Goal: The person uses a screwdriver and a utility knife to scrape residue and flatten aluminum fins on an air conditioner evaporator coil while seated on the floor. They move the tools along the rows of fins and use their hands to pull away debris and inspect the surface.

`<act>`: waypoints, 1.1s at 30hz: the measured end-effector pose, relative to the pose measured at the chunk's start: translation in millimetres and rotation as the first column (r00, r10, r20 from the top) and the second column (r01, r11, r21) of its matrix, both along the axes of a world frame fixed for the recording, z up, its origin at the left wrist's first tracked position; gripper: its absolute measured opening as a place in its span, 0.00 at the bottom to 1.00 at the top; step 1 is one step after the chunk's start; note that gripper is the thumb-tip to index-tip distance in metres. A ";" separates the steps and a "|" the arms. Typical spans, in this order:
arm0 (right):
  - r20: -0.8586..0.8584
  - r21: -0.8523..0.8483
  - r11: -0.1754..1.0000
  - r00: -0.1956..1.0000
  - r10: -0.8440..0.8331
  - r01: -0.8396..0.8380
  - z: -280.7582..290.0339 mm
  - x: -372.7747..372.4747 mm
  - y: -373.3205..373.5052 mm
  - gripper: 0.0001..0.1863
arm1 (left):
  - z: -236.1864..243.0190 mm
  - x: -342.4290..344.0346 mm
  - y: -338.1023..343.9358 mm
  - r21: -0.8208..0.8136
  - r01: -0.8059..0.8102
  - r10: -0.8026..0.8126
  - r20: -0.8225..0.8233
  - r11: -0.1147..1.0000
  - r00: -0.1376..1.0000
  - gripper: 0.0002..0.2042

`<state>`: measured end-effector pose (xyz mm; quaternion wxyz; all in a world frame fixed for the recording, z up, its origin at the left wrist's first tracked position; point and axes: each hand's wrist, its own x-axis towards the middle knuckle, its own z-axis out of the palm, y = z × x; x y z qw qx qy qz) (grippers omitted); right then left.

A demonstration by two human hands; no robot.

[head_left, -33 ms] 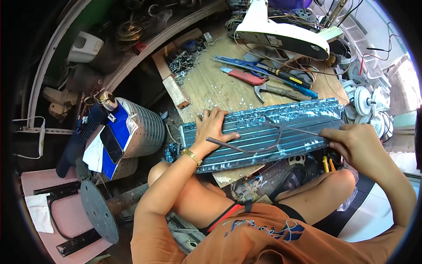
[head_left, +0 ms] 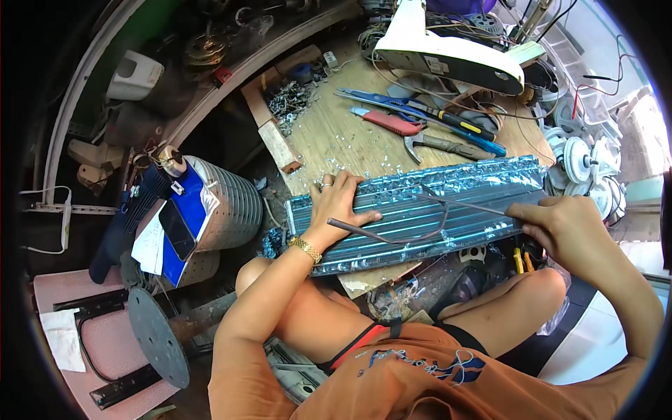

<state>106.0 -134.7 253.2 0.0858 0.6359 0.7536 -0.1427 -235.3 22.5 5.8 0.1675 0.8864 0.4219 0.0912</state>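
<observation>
My left hand [head_left: 339, 203] lies with fingers spread on a long blue-silver finned metal panel [head_left: 392, 252], pressing on its left part. My right hand [head_left: 560, 220] is closed round a thin metal rod [head_left: 483, 208] that crosses the panel's right part. A bent dark tube [head_left: 402, 238] lies over the panel, one end just beside my left thumb. Behind the panel, on the plywood board [head_left: 336, 154], lie a hammer [head_left: 441, 145], a red-handled cutter [head_left: 388, 120], blue shears [head_left: 385, 98] and screwdrivers [head_left: 462, 123].
A white appliance part [head_left: 413, 28] and wires stand at the back; metal scraps [head_left: 283, 101] lie left. A perforated drum [head_left: 231, 203] bears a blue clipboard [head_left: 196, 189] and phone [head_left: 178, 227]. A pink board [head_left: 66, 287] is lower left, white pulleys [head_left: 581, 161] right.
</observation>
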 end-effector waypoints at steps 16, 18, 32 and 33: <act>-0.250 0.038 0.977 0.949 -0.194 0.209 0.3 -16.2 -58.9 0.24 | -3.7 -0.9 -2.3 0.030 0.018 -0.017 -0.036 0.999 0.999 0.42; -0.424 0.060 0.934 0.856 -0.297 0.353 23.9 -9.9 -78.1 0.30 | -3.6 -7.1 -0.7 -0.019 0.013 -0.014 -0.053 1.000 0.999 0.43; -0.369 -0.003 0.945 0.878 -0.305 0.327 -34.6 -25.5 -142.7 0.29 | 3.1 63.5 18.7 -0.009 0.378 -0.371 0.165 0.926 0.914 0.40; -0.374 -0.004 0.944 0.875 -0.307 0.330 -37.4 -29.4 -133.8 0.29 | 2.0 65.5 19.1 -0.038 0.384 -0.377 0.123 0.923 0.918 0.41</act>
